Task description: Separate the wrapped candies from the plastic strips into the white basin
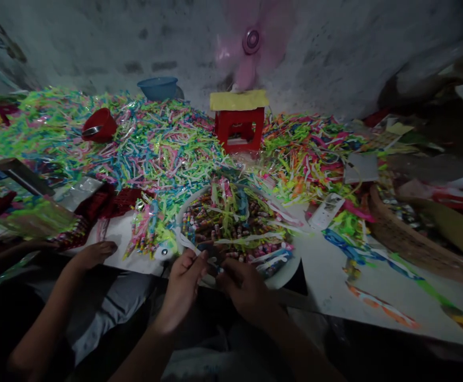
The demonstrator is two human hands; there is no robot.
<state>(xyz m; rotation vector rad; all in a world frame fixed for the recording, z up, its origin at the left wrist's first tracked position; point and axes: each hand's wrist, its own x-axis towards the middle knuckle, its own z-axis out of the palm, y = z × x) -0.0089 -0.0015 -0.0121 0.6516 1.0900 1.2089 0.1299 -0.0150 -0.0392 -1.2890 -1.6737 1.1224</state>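
Note:
My left hand (185,281) is closed in a pinch, with the end of a thin white strip (188,241) between thumb and finger. Close beside it, my right hand (245,286) has its fingers pressed together around something small and dim that I cannot make out. Both hands are over the near rim of a pale round basin (293,273). Inside the basin lie many short patterned sticks (201,217), with yellow-green, white and pink strips (231,212) draped on top.
A large heap of bright strips (167,143) covers the back, with a red bowl (103,126) and blue basin (157,87) on it. A pink fan (251,42) spins behind a red stool (239,127). A white phone-like device (326,210) lies right. Another person's hand (96,253) rests left.

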